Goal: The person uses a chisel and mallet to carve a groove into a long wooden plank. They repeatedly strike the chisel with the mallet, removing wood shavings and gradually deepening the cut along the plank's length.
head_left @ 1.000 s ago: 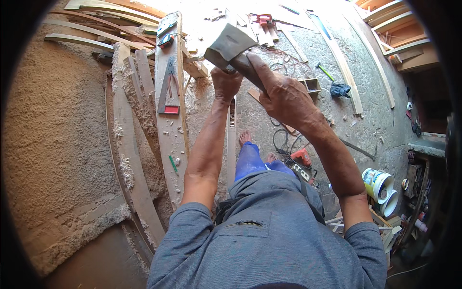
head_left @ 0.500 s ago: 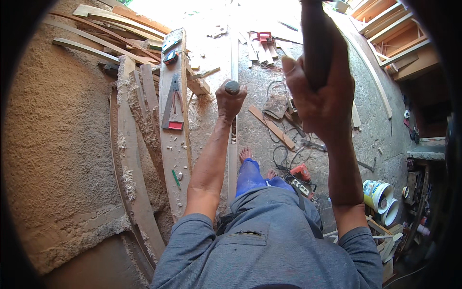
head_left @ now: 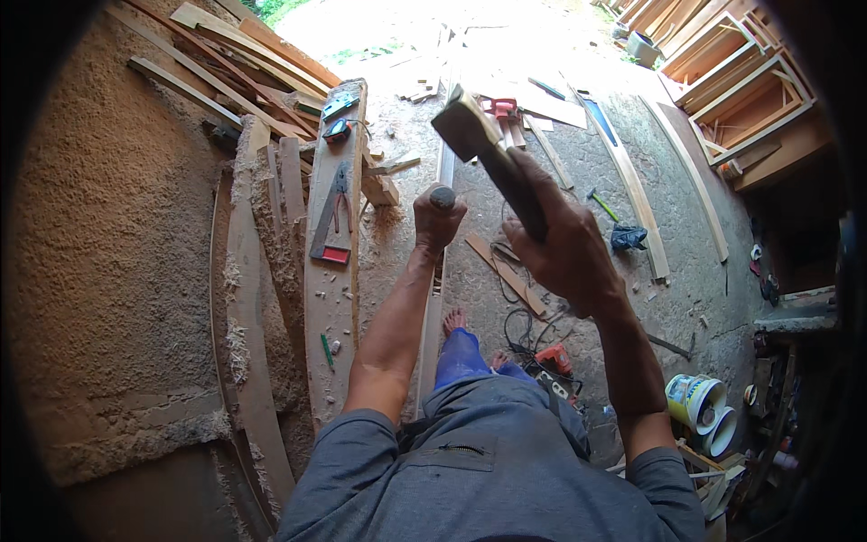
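My left hand is closed round an upright chisel. Only the round butt of its handle shows; the blade is hidden below my fist. Beneath it runs a long, narrow timber, with a dark slot cut in it just below my hand. My right hand grips a wooden mallet, raised and tilted. The mallet's blocky head hangs above and slightly right of the chisel butt, apart from it.
On the left, a plank carries pliers, a try square, a tape measure and a green pencil. A red power tool with cords lies near my feet. White buckets stand at right.
My right hand has swung down and left, bringing the mallet's head from high at the right to near the chisel. My left hand keeps its grip. The view has shifted slightly.
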`<state>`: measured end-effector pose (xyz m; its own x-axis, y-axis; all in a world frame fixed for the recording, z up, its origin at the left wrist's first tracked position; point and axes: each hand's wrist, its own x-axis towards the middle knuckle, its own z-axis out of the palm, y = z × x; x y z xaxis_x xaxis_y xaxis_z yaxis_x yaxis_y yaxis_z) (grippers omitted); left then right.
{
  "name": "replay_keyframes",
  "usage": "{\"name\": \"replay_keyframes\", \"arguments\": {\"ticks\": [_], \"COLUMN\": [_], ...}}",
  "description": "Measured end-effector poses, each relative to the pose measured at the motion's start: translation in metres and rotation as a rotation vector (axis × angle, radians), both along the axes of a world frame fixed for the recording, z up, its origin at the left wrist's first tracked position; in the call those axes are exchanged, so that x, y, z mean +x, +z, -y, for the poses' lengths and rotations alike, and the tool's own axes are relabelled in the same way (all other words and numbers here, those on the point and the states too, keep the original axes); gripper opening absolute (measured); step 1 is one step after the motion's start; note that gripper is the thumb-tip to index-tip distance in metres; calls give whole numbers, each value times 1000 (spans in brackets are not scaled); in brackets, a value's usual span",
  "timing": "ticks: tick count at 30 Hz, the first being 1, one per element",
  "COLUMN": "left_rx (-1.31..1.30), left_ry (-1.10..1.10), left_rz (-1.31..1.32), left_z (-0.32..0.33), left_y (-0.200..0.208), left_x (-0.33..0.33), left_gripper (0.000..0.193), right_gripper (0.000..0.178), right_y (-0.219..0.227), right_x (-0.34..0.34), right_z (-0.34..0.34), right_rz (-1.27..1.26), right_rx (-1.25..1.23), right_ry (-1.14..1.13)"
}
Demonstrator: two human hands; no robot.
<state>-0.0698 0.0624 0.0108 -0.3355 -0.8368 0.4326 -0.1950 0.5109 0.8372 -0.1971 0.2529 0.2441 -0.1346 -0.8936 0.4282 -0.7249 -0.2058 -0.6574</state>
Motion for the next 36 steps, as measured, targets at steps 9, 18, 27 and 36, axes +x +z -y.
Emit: {"name": "replay_keyframes", "arguments": {"ticks": [9,18,27,36], "left_rx": [47,1,61,-100], "left_ry": [2,-10,-7,-32], "left_rz": [6,-32,-10,-221], "left_z": [-8,-9,-3,-119], "left_y": [19,-3,12,-5], "left_x": [-13,5,-5,59], "left_gripper": [26,28,27,25], "right_gripper": [59,82,72,76], "right_y": [5,-5,-22,-183], "right_x": [-6,11,6,1], "right_z": [12,-9,21,-70], "right_rz": [-129,55,83,252], "right_rx": [-382,244,-177,562], "right_ry": [-296,-76,-251,-300]}}
